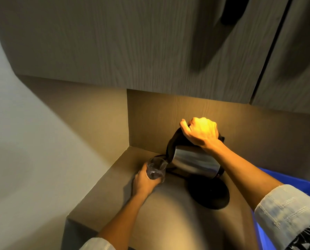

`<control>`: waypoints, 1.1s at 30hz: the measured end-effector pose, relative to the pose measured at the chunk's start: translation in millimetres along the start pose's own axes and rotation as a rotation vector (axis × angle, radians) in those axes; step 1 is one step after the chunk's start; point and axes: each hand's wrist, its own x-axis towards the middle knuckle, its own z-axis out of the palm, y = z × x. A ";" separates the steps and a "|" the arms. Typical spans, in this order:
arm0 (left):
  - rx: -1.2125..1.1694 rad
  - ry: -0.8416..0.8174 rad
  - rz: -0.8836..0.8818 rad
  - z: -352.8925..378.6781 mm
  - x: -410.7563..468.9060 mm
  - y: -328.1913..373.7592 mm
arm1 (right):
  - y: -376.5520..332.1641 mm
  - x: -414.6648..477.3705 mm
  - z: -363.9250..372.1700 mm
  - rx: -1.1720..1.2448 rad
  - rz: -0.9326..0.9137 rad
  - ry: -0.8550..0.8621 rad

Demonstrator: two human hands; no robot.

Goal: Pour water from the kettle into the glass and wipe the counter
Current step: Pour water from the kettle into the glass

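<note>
A steel kettle [195,162] with a black lid and handle is tilted to the left, lifted off its round black base [211,194]. My right hand [201,131] grips the kettle's handle from above. The spout touches the rim of a clear glass [155,170], which holds some water. My left hand [144,181] is wrapped around the glass from the left, holding it at the counter [168,219]. The kettle's handle is mostly hidden under my fingers.
Wood-grain wall cabinets [132,42] hang low overhead. A side panel [74,123] closes the counter's left edge. A blue bin [309,186] sits at the right. A black cord runs behind the glass toward the base.
</note>
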 end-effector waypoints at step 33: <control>-0.030 -0.022 -0.022 -1.6 -1.0 -4.1 | -19.3 -2.2 -11.6 0.018 -0.047 0.052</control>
